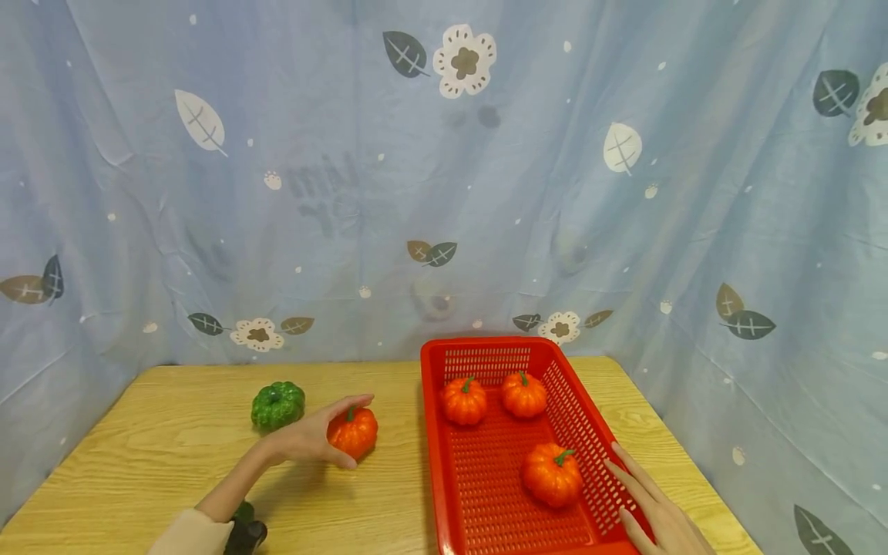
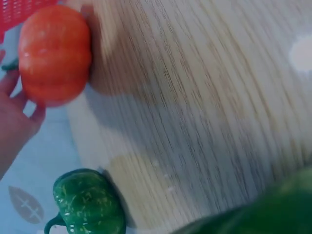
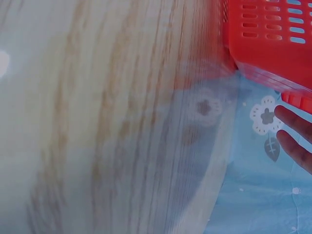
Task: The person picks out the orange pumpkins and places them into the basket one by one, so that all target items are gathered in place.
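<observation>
My left hand (image 1: 312, 438) curves its thumb and fingers round a small orange pumpkin (image 1: 359, 436) on the left side of the table. The left wrist view shows fingers against the stem side of that orange pumpkin (image 2: 54, 56). Behind this hand sits a green pumpkin (image 1: 277, 405), also visible in the left wrist view. To the right stands a red plastic basket (image 1: 433, 462) with three orange pumpkins inside: one at back left (image 1: 464, 401), one at back right (image 1: 524, 395), one nearer the front (image 1: 552, 475). My right hand (image 1: 659, 512), fingers spread, rests at the basket's right rim.
Another green thing (image 1: 244, 510) is mostly hidden by the left forearm; a blurred green surface (image 2: 263, 214) fills the left wrist view's lower right corner. The wooden table (image 1: 388, 501) ends at a blue patterned curtain (image 1: 333, 231) at the back and sides.
</observation>
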`<state>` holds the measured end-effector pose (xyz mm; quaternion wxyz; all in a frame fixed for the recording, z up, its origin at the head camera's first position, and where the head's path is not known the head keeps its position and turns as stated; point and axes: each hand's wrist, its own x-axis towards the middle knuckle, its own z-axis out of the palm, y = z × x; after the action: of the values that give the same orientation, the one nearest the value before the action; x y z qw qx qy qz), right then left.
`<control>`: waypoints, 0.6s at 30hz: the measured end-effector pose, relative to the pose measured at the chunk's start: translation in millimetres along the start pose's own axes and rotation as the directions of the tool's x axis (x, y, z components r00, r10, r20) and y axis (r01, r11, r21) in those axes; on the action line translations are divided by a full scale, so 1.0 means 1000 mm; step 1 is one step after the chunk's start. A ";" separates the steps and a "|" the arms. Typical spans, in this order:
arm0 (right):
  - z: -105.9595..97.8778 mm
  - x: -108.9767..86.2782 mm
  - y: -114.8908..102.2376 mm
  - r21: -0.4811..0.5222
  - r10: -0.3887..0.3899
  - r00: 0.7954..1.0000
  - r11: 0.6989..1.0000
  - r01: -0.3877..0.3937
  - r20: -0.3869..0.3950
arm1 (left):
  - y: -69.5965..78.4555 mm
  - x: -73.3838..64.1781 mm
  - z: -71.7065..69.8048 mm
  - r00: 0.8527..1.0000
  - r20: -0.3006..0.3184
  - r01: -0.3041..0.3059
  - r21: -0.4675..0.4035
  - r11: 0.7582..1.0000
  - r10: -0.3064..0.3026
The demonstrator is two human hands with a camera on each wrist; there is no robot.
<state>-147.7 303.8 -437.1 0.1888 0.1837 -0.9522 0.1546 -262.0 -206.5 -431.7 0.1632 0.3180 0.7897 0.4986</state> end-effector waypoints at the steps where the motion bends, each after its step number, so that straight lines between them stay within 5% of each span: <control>1: 0.000 0.000 0.000 -0.001 0.005 1.000 1.000 -0.005 0.002 | -0.001 0.000 -0.001 1.000 0.014 -0.013 0.011 1.000 0.013; 7: -0.001 0.001 -0.001 -0.008 0.009 1.000 1.000 -0.009 0.005 | -0.002 0.002 0.003 0.998 0.050 -0.039 0.105 0.994 0.034; 13: -0.001 0.001 -0.001 -0.010 0.032 0.999 0.999 -0.032 0.012 | -0.013 0.012 0.011 0.996 0.082 -0.021 0.032 0.999 0.019; 18: 0.000 0.001 -0.002 -0.019 0.046 0.999 0.999 -0.045 0.016 | -0.019 0.019 0.017 0.994 0.081 -0.083 0.064 0.994 0.078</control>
<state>-148.0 302.0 -436.1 0.1788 0.1616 -0.9591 0.1487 -272.5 -187.8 -455.3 0.1631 0.3743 0.7854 0.4651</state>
